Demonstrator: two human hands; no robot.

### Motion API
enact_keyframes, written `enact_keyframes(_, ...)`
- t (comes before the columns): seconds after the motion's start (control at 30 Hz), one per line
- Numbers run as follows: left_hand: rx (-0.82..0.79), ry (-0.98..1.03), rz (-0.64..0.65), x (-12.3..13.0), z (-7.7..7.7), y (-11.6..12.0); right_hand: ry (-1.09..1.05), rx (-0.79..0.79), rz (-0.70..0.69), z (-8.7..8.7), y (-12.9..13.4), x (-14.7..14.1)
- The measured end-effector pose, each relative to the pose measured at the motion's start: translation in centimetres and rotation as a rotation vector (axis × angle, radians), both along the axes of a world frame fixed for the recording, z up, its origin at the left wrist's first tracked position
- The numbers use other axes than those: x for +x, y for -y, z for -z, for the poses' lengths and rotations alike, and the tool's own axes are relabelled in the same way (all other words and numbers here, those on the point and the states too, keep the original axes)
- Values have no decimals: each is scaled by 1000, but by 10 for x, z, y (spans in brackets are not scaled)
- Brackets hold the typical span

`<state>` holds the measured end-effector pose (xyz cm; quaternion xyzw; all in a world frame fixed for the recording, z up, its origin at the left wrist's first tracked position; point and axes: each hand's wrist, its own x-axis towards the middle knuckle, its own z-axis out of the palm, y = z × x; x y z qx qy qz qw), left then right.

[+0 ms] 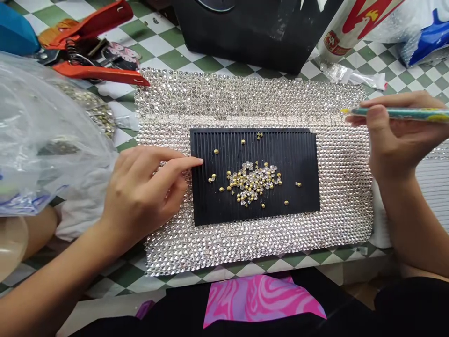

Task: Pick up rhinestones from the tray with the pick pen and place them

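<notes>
In the head view, a black ribbed tray (217, 206) lies on a sheet of silvery rhinestone mesh (343, 187). Loose rhinestones (254, 182), clear on one face and gold on the other, form a pile at the tray's middle, with several scattered around it. My left hand (149, 187) rests on the mesh, its index fingertip touching the tray's left edge and the other fingers bent, gripping nothing. Between the thumb and fingers of my right hand (396, 135) is a teal pen-shaped picker (403, 113) with a yellow tip, held above the mesh at the upper right, apart from the rhinestones.
Orange-handled pliers (101, 70) lie at the upper left, beside clear plastic bags (52, 135) of stones. A black box (242, 37) stands behind the mesh, with a white and red container (351, 32) to its right. A checkered cloth (157, 47) covers the table.
</notes>
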<state>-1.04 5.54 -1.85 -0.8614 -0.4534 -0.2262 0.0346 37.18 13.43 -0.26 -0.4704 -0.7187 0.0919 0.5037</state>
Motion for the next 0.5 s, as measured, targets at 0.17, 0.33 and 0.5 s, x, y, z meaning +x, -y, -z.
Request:
enact_keyframes(0.17,-8,-1,0,1,-1,0,-16,-98,-3,11,-7,8)
enact_keyframes(0.33,-21,-15,-7,0,-2,1,43,-132,32,10,-5,6)
enact_keyframes(0.5,-8,-20,-11,-1,-1,2,102,-118,31,12,-5,9)
